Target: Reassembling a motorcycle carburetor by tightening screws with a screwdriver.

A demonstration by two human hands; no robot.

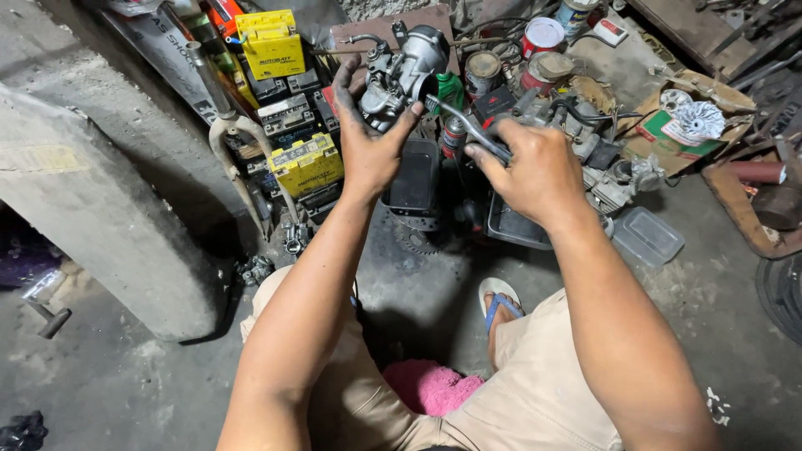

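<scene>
Scrubbing step in hand: left hand clamps the carburetor at twelve o'clock, right hand closed on a brush, probably a toothbrush, bristles touching the body. Next calls for short strokes, turning the carburetor.

Yellow battery boxes top left & below; red-white cans top centre; torn cardboard box right.
</scene>
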